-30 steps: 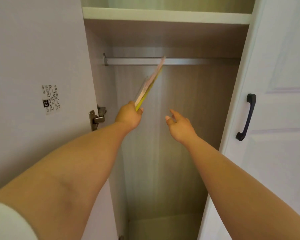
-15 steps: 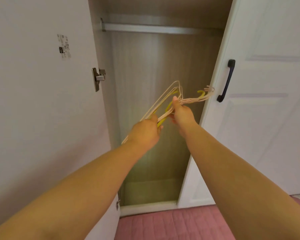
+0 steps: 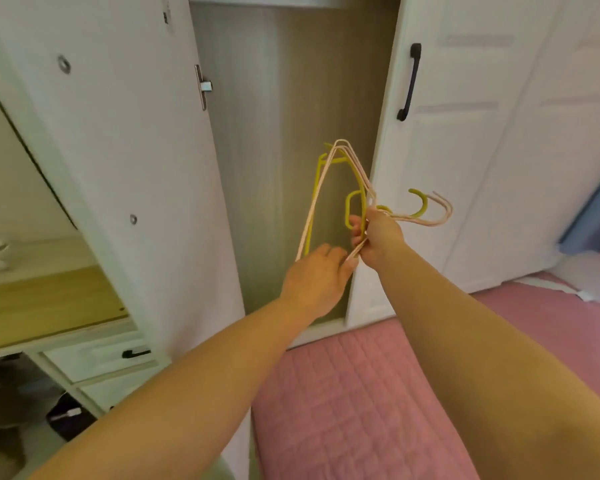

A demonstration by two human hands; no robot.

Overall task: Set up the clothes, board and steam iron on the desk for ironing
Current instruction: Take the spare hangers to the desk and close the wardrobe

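At frame centre, my right hand (image 3: pixel 378 237) grips the hangers (image 3: pixel 329 195). My left hand (image 3: pixel 317 278) touches their lower end, fingers loosely curled.

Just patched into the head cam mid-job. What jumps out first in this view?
The bundle of hangers, yellow and pale pink, sits at centre frame in front of the open wardrobe. The right hand grips them near the necks, hooks pointing right, and the left hand is at their lower end. Below lies a pink quilted mat, with a wooden desk top at far left.
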